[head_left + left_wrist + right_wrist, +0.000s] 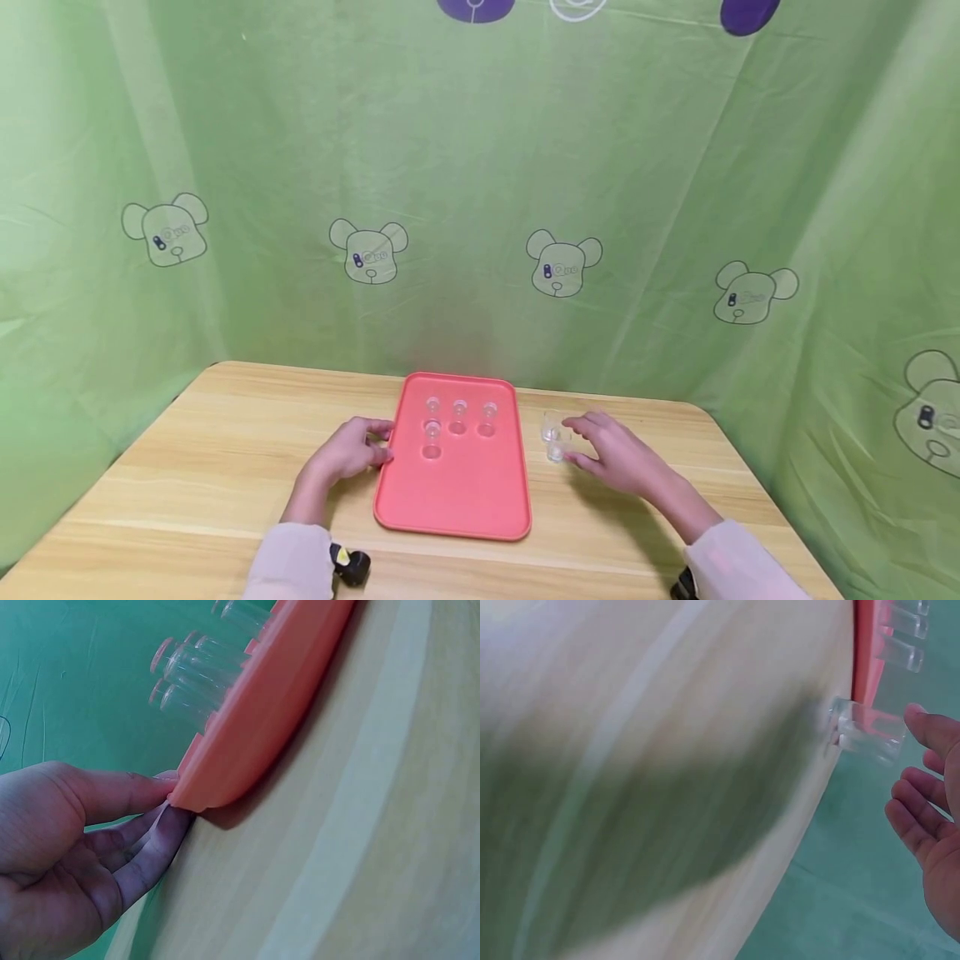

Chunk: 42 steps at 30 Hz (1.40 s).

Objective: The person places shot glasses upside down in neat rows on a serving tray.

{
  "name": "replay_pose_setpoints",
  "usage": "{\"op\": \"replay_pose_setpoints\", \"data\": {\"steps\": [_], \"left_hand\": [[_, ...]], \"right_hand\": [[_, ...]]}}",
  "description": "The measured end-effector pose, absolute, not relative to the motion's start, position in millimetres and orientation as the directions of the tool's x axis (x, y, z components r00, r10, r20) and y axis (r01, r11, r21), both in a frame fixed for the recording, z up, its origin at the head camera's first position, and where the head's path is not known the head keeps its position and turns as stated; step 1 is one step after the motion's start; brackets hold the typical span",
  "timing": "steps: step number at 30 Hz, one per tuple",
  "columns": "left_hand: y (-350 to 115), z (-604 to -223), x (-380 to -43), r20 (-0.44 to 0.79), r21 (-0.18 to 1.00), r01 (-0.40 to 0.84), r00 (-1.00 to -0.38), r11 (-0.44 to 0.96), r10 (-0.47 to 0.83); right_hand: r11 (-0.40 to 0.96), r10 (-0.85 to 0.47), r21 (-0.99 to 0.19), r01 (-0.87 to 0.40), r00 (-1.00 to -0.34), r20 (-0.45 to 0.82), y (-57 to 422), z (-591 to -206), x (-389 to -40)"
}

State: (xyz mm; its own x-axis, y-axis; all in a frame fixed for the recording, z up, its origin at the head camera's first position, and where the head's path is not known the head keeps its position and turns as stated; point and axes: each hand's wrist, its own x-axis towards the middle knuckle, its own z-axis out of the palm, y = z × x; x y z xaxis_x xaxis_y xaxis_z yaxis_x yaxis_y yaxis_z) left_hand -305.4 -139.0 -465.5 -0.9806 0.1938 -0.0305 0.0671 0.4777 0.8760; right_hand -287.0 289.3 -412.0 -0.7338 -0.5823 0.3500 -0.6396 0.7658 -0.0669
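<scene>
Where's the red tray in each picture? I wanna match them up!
Head view: the red tray is in the lower middle.
Left wrist view: it slants from left of centre up to the top edge.
Right wrist view: a thin strip at the top, right of centre.
Shared landmark: little clear cups on the tray.

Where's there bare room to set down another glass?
Free: the near half of the red tray, in front of the four glasses, and the table left of the left hand. Crowded: the tray's far half, and just right of the tray, where two glasses stand by the right hand.
</scene>
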Motion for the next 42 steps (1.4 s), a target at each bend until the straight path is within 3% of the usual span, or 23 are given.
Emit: {"op": "replay_pose_setpoints", "data": {"steps": [10, 26, 36, 42], "left_hand": [[-138.1, -467.8, -304.6, -0.033, 0.878, 0.062, -0.981, 0.475, 0.19], [-137.7, -464.4, -302.2, -0.033, 0.876, 0.062, -0.982, 0.479, 0.187], [-137.8, -462.6, -300.5, -0.029, 0.868, 0.067, -0.982, 0.491, 0.186], [-138.1, -462.6, -301.3, -0.025, 0.867, 0.072, -0.982, 0.493, 0.188]], "right_hand": [[0.783, -0.546, -0.152, -0.603, -0.784, 0.296, 296.5, -424.4, -290.5], [0.784, -0.424, -0.4, -0.475, -0.88, 0.213, 290.4, -438.8, -303.9], [0.748, -0.381, -0.527, -0.404, -0.911, 0.157, 291.0, -451.4, -311.7], [0.715, -0.406, -0.55, -0.431, -0.897, 0.174, 289.9, -457.5, -315.5]]}}
